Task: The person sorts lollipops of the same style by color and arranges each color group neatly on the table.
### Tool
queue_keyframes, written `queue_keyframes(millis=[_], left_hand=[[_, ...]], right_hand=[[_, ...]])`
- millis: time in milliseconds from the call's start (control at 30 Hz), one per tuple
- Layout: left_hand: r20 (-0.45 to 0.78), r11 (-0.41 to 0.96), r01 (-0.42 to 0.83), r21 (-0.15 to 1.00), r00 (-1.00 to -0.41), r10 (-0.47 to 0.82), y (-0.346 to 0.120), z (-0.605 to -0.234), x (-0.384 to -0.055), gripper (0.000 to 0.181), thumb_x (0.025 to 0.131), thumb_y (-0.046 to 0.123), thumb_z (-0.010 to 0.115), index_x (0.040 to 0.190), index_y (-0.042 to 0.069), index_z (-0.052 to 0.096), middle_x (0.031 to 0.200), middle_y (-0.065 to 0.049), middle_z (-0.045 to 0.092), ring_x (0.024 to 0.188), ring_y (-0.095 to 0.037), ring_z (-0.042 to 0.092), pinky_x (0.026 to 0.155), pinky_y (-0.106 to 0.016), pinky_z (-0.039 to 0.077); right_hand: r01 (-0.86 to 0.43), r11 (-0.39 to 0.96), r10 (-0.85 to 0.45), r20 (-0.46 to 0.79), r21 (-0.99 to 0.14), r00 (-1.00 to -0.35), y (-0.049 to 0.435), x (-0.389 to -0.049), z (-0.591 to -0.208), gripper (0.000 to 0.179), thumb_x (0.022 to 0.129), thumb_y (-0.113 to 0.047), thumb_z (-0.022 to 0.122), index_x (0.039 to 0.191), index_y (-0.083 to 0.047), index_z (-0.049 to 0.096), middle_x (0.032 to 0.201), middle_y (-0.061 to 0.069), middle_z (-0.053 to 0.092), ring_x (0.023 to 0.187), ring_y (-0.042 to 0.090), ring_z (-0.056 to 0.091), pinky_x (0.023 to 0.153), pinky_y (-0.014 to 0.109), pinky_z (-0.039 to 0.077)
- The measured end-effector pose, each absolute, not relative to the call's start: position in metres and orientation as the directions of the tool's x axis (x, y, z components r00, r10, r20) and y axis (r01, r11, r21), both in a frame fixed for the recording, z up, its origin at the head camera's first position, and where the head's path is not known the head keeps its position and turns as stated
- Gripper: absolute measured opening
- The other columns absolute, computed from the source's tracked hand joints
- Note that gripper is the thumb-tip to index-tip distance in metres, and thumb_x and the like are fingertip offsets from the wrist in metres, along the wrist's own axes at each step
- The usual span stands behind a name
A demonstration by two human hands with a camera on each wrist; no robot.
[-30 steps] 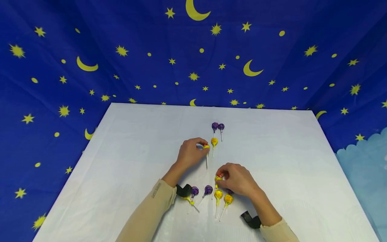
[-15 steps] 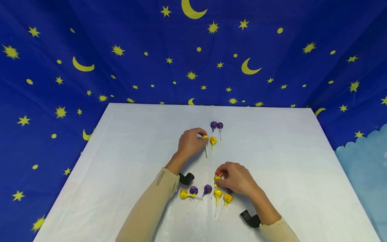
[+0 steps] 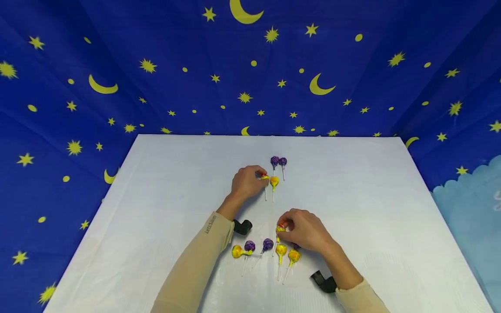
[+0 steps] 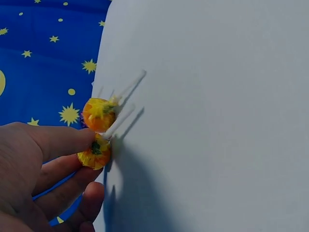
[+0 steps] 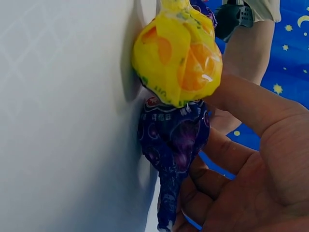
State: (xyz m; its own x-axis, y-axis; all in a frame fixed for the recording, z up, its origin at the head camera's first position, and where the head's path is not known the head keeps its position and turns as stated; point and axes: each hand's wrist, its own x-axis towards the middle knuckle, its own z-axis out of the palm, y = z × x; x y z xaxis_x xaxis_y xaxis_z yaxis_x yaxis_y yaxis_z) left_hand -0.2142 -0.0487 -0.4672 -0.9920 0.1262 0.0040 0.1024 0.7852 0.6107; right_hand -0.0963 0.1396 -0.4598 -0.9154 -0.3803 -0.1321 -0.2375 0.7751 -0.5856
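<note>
My left hand (image 3: 247, 181) pinches a yellow lollipop (image 4: 95, 153) by its head, between thumb and fingers. Its stick points toward me, close beside another yellow lollipop (image 3: 274, 181) on the table. Two purple lollipops (image 3: 275, 161) lie just beyond that pair. Nearer me, my right hand (image 3: 304, 229) pinches a yellow lollipop (image 3: 278, 234), largely covered by the fingers in the head view. In the right wrist view a yellow lollipop (image 5: 178, 58) and a purple lollipop (image 5: 178, 135) stand before the fingers and hide the grip.
Two yellow lollipops (image 3: 281, 250) lie just below my right hand. To their left are two purple lollipops (image 3: 268, 244) and a yellow lollipop (image 3: 237, 251) lying sideways. Black wrist mounts (image 3: 324, 282) sit at both wrists. A starry blue cloth (image 3: 188, 52) hangs behind the white table (image 3: 352, 182).
My left hand has carried its lollipop away from me, up beside the far yellow lollipop. The right hand stays in place with its grip. The head view has shifted slightly.
</note>
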Motion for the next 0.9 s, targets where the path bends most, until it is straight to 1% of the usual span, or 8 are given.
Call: queue_keyframes(millis=[267, 400, 700, 833, 900], left_hand=[[-0.007, 0.779, 0.089, 0.62, -0.993, 0.119, -0.0493, -0.4733, -0.2134, 0.02, 0.082, 0.033, 0.076, 0.097, 0.021, 0.073, 0.092, 0.006, 0.067, 0.085, -0.014, 0.06, 0.075, -0.035, 0.046], [-0.003, 0.772, 0.098, 0.627, -0.992, 0.128, -0.0499, -0.4744, -0.2124, 0.021, 0.082, 0.033, 0.077, 0.098, 0.021, 0.073, 0.094, 0.006, 0.068, 0.087, -0.015, 0.061, 0.077, -0.035, 0.046], [0.018, 0.733, 0.133, 0.668, -0.987, 0.162, -0.0521, -0.4728, -0.211, 0.032, 0.082, 0.03, 0.076, 0.111, 0.016, 0.071, 0.102, 0.003, 0.068, 0.097, -0.018, 0.061, 0.087, -0.038, 0.045], [0.022, 0.712, 0.137, 0.689, -0.986, 0.168, -0.0539, -0.4726, -0.2109, 0.035, 0.082, 0.031, 0.076, 0.113, 0.015, 0.07, 0.102, 0.001, 0.068, 0.097, -0.02, 0.06, 0.086, -0.039, 0.044], [0.015, 0.7, 0.121, 0.704, -0.988, 0.156, -0.0558, -0.4731, -0.211, 0.036, 0.082, 0.032, 0.076, 0.113, 0.015, 0.07, 0.102, 0.001, 0.068, 0.094, -0.018, 0.06, 0.083, -0.038, 0.045]], right_hand=[[-0.236, 0.776, -0.382, -0.137, -0.585, -0.914, 0.1389, -0.0953, -0.4592, 0.02, 0.074, -0.029, 0.083, 0.085, -0.018, 0.07, 0.069, -0.008, 0.053, 0.06, 0.009, 0.047, 0.057, 0.031, 0.039], [-0.232, 0.774, -0.384, -0.145, -0.588, -0.912, 0.1386, -0.0949, -0.4595, 0.02, 0.074, -0.029, 0.082, 0.086, -0.018, 0.069, 0.07, -0.009, 0.053, 0.06, 0.009, 0.047, 0.057, 0.031, 0.039], [-0.229, 0.773, -0.397, -0.17, -0.591, -0.902, 0.1393, -0.0981, -0.4582, 0.02, 0.075, -0.028, 0.082, 0.086, -0.019, 0.068, 0.071, -0.009, 0.053, 0.062, 0.009, 0.048, 0.058, 0.031, 0.04], [-0.22, 0.773, -0.396, -0.182, -0.595, -0.9, 0.1398, -0.0984, -0.4579, 0.02, 0.076, -0.028, 0.081, 0.087, -0.018, 0.068, 0.072, -0.009, 0.053, 0.062, 0.009, 0.048, 0.059, 0.031, 0.041], [-0.215, 0.773, -0.394, -0.186, -0.598, -0.9, 0.1399, -0.0982, -0.458, 0.02, 0.076, -0.028, 0.081, 0.088, -0.018, 0.069, 0.072, -0.009, 0.053, 0.062, 0.009, 0.048, 0.059, 0.031, 0.041]])
